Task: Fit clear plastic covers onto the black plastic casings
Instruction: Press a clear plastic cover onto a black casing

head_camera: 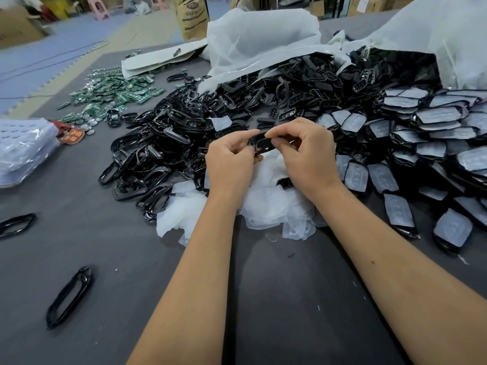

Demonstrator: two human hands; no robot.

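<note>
2 hands work 1 black casing above a cluttered counter.

Fingers (274, 134) of both the left hand (230, 164) and the right hand (307, 160) are clamped on the black casing (261, 146), held over loose clear covers (274, 206). Whether a cover already sits on it cannot be told. This looks like the pressing-in step; next, its edges likely need seating all round. Bare casings (158, 159) lie left, finished pieces (421, 143) right.

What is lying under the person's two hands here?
A heap of clear covers on the grey table, below the black casing both hands hold. What the wrists cover is hidden.
</note>
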